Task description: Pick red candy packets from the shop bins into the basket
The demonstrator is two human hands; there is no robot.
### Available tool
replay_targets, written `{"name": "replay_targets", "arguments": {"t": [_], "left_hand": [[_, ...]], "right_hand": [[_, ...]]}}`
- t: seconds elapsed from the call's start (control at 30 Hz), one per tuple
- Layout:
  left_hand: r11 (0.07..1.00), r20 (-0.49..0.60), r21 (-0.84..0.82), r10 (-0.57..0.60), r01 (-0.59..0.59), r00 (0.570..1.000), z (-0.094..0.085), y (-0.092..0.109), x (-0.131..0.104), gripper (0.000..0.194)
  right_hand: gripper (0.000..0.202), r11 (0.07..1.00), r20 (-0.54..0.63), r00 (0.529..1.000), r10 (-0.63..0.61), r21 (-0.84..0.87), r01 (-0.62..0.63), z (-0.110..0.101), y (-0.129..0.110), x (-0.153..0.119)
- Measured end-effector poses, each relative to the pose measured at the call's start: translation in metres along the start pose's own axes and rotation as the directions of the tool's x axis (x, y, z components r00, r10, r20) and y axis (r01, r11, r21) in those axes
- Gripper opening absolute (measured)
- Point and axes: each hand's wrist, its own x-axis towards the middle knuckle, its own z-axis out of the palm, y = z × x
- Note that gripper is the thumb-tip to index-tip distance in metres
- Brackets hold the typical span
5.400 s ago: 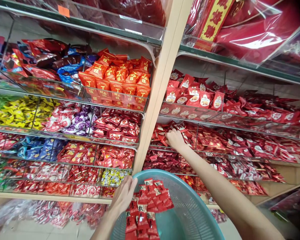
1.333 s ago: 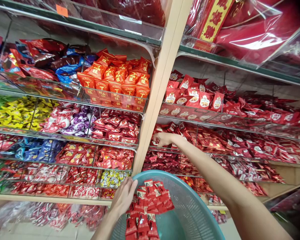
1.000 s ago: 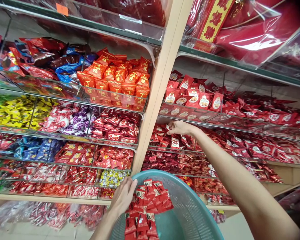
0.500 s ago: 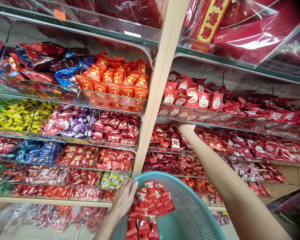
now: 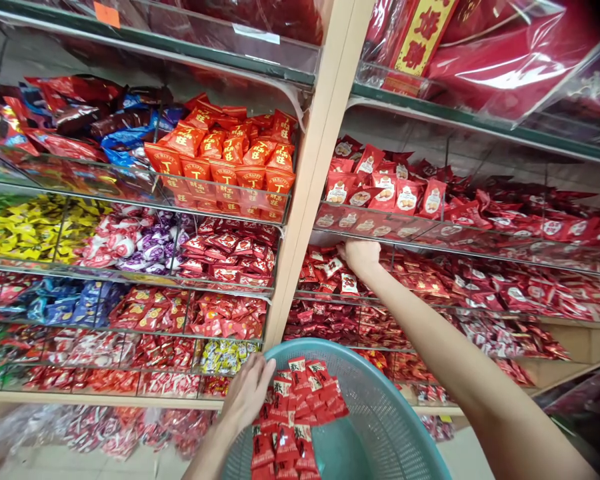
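My left hand [image 5: 250,390] grips the left rim of a teal plastic basket [image 5: 405,407]. Red candy packets with cream labels and dark characters [image 5: 290,407] lie heaped on the basket's left side. Up on the right, my right hand [image 5: 361,259] reaches in under a glass shelf, into a compartment of small red packets. Its fingers curl down over the pile, and the fingertips are hidden, so what they hold cannot be made out. Just below and left of that hand lie red-and-white candy packets [image 5: 349,281].
A wooden upright [image 5: 307,167] divides the shelving. Glass ledges front the compartments, with a low glass shelf [image 5: 460,247] right above my right hand. Orange-red packets [image 5: 225,153], yellow candies [image 5: 25,227] and blue packets [image 5: 95,303] fill the left bays. Plastic bags of sweets [image 5: 115,427] sit below.
My right hand has shifted slightly left within its compartment and shows more of its curled back. The packets beneath it have moved a little. My left hand stays on the basket.
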Motion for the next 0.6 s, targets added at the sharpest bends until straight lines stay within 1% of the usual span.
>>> {"name": "replay_targets", "arguments": {"t": [0.03,0.1,0.17,0.2,0.3,0.43,0.5,0.53,0.6], "left_hand": [[1.0,0.002,0.001,-0.005,0.005,1.0,0.0,0.0,0.0,0.059],[1.0,-0.005,0.001,-0.001,0.001,1.0,0.001,-0.001,0.0,0.059],[1.0,-0.017,-0.002,0.013,-0.013,1.0,0.0,0.0,0.0,0.057],[1.0,-0.022,-0.004,0.022,-0.022,1.0,0.0,0.001,0.0,0.056],[0.999,-0.023,-0.02,0.041,-0.041,0.999,-0.002,0.003,-0.001,0.053],[0.999,-0.022,-0.017,0.036,-0.036,0.999,-0.001,0.002,-0.001,0.054],[1.0,-0.018,-0.013,0.02,-0.02,1.0,0.0,0.001,0.0,0.057],[1.0,-0.013,-0.015,0.013,-0.014,1.0,0.0,0.0,0.0,0.058],[1.0,-0.008,-0.018,0.007,-0.007,1.0,0.0,0.0,0.001,0.059]], "right_hand": [[0.038,0.999,0.013,0.999,-0.033,0.015,0.033,-0.002,-0.006,-0.004],[0.036,0.988,0.09,0.985,-0.149,0.051,0.145,-0.004,-0.017,-0.011],[0.033,0.968,0.171,0.954,-0.247,0.095,0.234,-0.002,-0.028,-0.016],[0.031,0.96,0.208,0.938,-0.276,0.112,0.257,0.0,-0.032,-0.018],[0.032,0.955,0.317,0.901,-0.296,0.131,0.268,0.01,-0.039,-0.019],[0.045,0.955,0.459,0.838,-0.296,0.129,0.267,0.021,-0.041,-0.018],[0.05,0.955,0.507,0.81,-0.294,0.124,0.269,0.024,-0.042,-0.019],[0.052,0.956,0.517,0.805,-0.291,0.119,0.269,0.025,-0.043,-0.02],[0.054,0.959,0.517,0.81,-0.277,0.104,0.263,0.026,-0.045,-0.021]]}}
